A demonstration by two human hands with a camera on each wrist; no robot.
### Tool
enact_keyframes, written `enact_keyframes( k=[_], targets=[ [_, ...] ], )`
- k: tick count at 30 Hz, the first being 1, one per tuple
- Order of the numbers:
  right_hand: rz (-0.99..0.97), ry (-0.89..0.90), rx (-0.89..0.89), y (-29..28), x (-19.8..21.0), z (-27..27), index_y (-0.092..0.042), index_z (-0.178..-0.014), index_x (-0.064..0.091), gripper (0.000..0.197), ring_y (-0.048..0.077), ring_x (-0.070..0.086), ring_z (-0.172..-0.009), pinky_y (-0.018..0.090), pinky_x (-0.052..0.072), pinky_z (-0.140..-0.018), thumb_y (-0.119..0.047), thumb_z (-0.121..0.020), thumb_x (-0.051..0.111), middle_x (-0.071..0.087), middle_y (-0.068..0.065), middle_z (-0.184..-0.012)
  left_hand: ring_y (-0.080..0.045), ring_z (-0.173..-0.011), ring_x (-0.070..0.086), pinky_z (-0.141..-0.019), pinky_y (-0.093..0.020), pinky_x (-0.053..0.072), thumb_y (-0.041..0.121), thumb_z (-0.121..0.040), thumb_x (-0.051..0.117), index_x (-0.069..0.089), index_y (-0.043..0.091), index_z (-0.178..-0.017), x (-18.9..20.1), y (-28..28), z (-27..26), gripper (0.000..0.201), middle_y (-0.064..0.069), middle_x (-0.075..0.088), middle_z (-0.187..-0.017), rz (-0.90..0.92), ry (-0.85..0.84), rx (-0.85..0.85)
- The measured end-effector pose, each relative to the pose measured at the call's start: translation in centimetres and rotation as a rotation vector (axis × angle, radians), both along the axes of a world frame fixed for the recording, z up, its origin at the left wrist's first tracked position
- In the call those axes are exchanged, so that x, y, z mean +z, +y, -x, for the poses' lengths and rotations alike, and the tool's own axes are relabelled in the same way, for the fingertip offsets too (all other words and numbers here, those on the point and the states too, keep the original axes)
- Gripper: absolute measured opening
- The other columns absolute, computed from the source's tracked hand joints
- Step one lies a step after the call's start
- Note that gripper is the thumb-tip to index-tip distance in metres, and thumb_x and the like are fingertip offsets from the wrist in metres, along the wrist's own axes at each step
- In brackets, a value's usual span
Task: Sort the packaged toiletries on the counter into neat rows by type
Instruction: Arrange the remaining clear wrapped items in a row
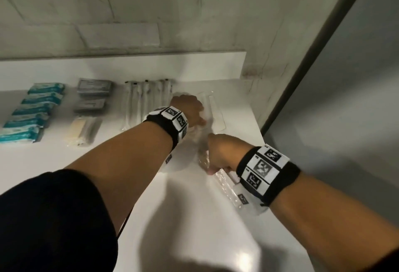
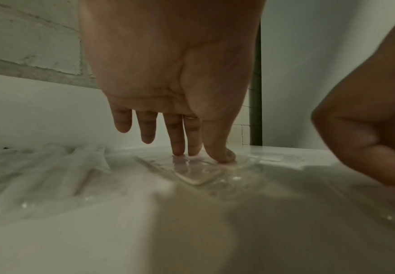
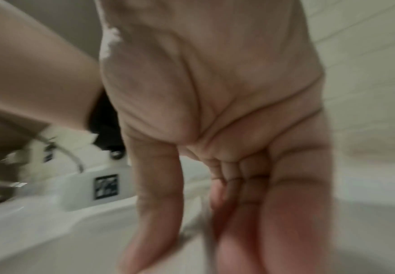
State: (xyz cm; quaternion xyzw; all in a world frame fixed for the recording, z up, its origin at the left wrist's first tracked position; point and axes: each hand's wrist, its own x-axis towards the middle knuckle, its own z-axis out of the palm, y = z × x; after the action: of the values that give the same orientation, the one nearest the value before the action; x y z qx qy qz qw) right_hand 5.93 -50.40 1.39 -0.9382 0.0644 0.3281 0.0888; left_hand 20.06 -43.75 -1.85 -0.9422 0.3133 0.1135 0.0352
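My left hand (image 1: 190, 110) reaches over the white counter (image 1: 194, 217) to its far right. Its straight fingertips (image 2: 177, 152) press on a clear packet with a flat white comb-like item (image 2: 198, 176), which lies beside a similar packet (image 1: 218, 116). Nearer to me, my right hand (image 1: 218, 157) pinches a long clear packet (image 1: 226, 185) that runs back under its wrist. The right wrist view is blurred; there the thumb (image 3: 156, 213) and fingers (image 3: 262, 222) close on a thin edge. What is inside this packet cannot be made out.
Rows lie along the back: teal packets (image 1: 32, 112) at far left, grey boxes (image 1: 94, 92), a cream packet (image 1: 84, 129), then clear-wrapped toothbrushes (image 1: 146, 101). A tiled wall stands behind, and the counter's right edge (image 1: 259, 129) drops off by a dark post.
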Motion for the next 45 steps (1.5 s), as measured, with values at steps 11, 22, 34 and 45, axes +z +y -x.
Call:
enact_keyframes(
  k=[11,22,34,45],
  targets=[
    [-0.22,-0.491,-0.424,-9.5,-0.3,-5.4,-0.012,-0.134,0.052,0.051,0.028,0.06,-0.113,0.033,0.05,-0.095,-0.02,-0.087,0.067,0.06,0.011,-0.129,-0.016,-0.126,0.048,-0.104,-0.033,0.038,0.059,-0.074,0.067,0.057,0.034,-0.128,-0.5,0.0,-0.6,0.061,0.009,0.053,-0.135,0.077,0.002,0.017],
    [0.154,-0.251,0.068,-11.6,-2.1,-6.3,-0.031,-0.146,0.036,0.063,0.027,0.046,-0.13,0.033,0.038,-0.105,-0.02,-0.089,0.06,0.043,0.0,-0.148,-0.02,-0.13,0.042,-0.107,-0.036,0.026,0.051,-0.084,0.061,0.058,0.025,-0.127,-0.8,-1.4,0.5,0.051,0.0,0.054,-0.135,0.262,-0.198,-0.065],
    [0.15,-0.217,0.013,-10.7,-2.9,-7.8,-0.018,-0.148,0.033,0.062,0.03,0.052,-0.124,0.037,0.044,-0.099,-0.019,-0.091,0.058,0.05,0.009,-0.142,-0.022,-0.146,0.02,-0.116,-0.044,0.011,0.063,-0.076,0.062,0.042,0.031,-0.142,-1.2,-3.5,1.1,0.076,0.006,0.037,-0.152,-0.011,0.002,-0.038],
    [-0.082,-0.127,0.052,-3.2,0.6,-0.2,-0.032,-0.097,0.058,0.035,0.021,0.059,-0.085,0.029,0.047,-0.071,-0.057,-0.075,0.069,0.057,-0.005,-0.082,-0.023,-0.135,0.036,-0.113,-0.046,0.02,0.064,-0.074,0.061,0.051,0.031,-0.134,-0.6,-3.5,0.7,0.069,0.001,0.048,-0.143,-0.035,0.017,-0.072]
  ],
)
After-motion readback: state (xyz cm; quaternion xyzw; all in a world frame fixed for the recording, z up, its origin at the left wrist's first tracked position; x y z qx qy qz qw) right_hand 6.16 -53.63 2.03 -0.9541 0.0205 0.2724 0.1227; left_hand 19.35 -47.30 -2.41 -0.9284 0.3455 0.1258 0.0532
